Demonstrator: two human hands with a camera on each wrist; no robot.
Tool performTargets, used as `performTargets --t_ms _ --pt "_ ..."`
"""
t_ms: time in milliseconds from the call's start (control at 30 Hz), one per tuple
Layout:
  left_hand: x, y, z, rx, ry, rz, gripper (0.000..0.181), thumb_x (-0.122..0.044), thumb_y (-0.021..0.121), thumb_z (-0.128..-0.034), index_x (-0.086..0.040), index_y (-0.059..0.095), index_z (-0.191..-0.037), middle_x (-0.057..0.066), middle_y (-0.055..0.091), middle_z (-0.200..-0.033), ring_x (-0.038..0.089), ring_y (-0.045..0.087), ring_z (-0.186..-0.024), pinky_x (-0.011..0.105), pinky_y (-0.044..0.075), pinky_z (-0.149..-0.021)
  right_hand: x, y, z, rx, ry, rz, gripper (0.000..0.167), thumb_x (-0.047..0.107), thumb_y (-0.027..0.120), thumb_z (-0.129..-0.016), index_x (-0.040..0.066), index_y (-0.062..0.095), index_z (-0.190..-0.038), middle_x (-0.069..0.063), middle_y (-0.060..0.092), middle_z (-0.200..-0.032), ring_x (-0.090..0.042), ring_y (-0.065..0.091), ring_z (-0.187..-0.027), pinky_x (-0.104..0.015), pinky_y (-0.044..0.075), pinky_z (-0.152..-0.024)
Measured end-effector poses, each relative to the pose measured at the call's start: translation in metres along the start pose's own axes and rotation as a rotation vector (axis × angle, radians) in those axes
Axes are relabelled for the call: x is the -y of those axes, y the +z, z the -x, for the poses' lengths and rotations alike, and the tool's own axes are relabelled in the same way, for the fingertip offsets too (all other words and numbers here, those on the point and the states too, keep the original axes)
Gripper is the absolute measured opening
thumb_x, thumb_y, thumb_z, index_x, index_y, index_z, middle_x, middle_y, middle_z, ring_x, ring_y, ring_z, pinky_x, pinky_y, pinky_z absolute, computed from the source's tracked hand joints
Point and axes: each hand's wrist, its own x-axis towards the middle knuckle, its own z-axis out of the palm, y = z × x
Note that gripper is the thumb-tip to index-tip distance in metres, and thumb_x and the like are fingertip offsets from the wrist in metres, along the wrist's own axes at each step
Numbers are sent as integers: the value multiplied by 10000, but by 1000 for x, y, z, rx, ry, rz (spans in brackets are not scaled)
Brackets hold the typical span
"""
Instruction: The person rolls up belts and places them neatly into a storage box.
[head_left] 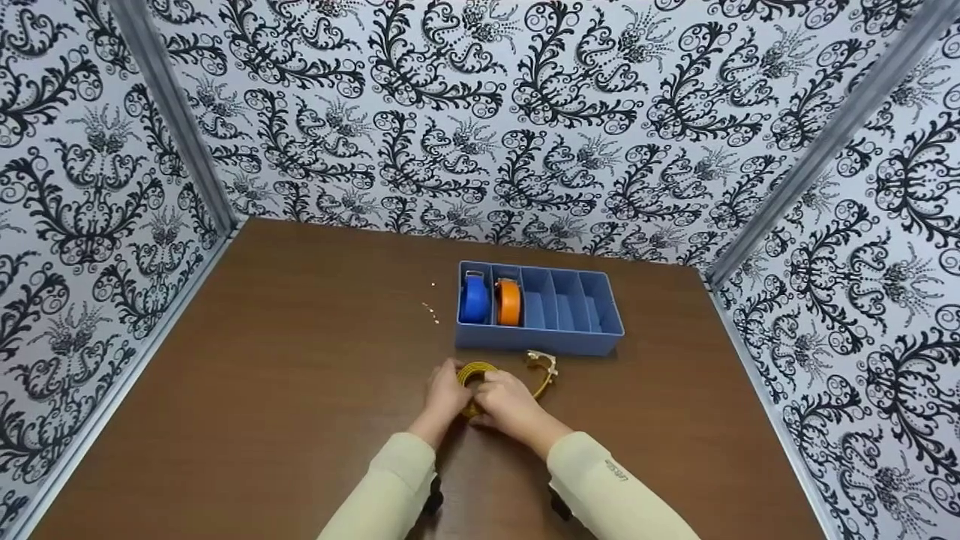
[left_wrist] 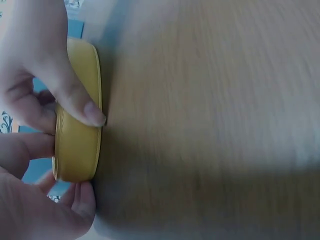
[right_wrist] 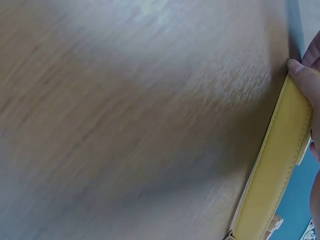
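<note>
A yellow belt (head_left: 475, 370) is wound into a coil on its edge on the brown table, in front of the blue box. From the left, my left hand (head_left: 445, 391) grips the coil, its fingers at the coil's lower side in the left wrist view. My right hand (head_left: 507, 401) holds the coil's right side, its thumb along the outer face of the yellow strap (left_wrist: 80, 145). The loose end runs out to the right, where the gold buckle (head_left: 543, 363) lies near the box. In the right wrist view the strap (right_wrist: 275, 165) slants down from the right thumb.
Behind the hands stands a blue compartment box (head_left: 536, 339). Its two left slots hold a rolled blue belt (head_left: 474, 301) and a rolled orange belt (head_left: 508, 303). Small pale specks (head_left: 431, 309) show on the table (head_left: 315, 360) left of the box. Patterned walls (head_left: 450, 112) enclose the table.
</note>
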Motion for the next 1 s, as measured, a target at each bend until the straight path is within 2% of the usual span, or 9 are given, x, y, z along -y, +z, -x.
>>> performTargets --t_ms 133,267,400,500,600,700,833,1000 --pt "-1 -2 -3 33 -1 -41 375 50 728 -692 -13 634 -1049 179 606 -998 391 572 -980 470 457 -868 -1 -2 -1 17 -15 -7 284 395 845 -695 152 734 -791 60 684 -797 -178 566 -813 -336 474 -764" --pt "-1 -4 -6 76 8 -46 386 83 680 -670 -13 645 -1043 188 610 -1008 386 576 -976 464 461 -861 -2 -5 -1 33 -38 -9 312 416 837 -701 150 739 -832 74 683 -794 -164 555 -826 -330 464 -754" --pt "-1 -8 -10 145 72 -24 375 121 619 -663 14 656 -1020 185 636 -989 355 593 -941 438 481 -834 -3 -9 -1 53 -59 -19 335 446 831 -698 151 720 -812 85 652 -742 -159 529 -809 -322 429 -710" --pt "-2 -12 -13 198 124 -10 346 143 596 -674 39 663 -997 174 660 -974 327 607 -920 409 495 -819 -3 -11 -2 103 -71 -30 348 477 808 -719 156 708 -812 83 641 -749 -161 526 -836 -321 408 -708" --pt "-3 -15 -14 252 141 7 344 164 569 -676 53 663 -987 166 662 -949 305 606 -893 386 500 -800 -5 -12 -1 168 -72 -34 377 509 780 -739 158 709 -856 76 653 -804 -167 532 -907 -325 407 -737" --pt "-5 -17 -16 296 133 0 372 179 539 -666 50 664 -992 150 655 -943 290 599 -888 378 499 -802 -7 -14 1 202 -73 -45 398 533 767 -741 158 715 -863 69 660 -845 -175 530 -942 -332 412 -768" --pt "-6 -17 -17 325 157 -26 390 189 515 -656 37 670 -980 140 656 -934 295 603 -885 382 503 -798 -11 -18 3 187 -103 -61 388 545 774 -722 167 706 -771 72 634 -812 -178 517 -880 -335 406 -767" --pt "-3 -13 -19 348 236 27 384 206 485 -639 66 662 -949 166 658 -867 293 610 -811 365 518 -736 -18 -26 4 192 -169 -48 373 535 790 -701 176 705 -755 72 608 -787 -179 501 -836 -336 402 -798"
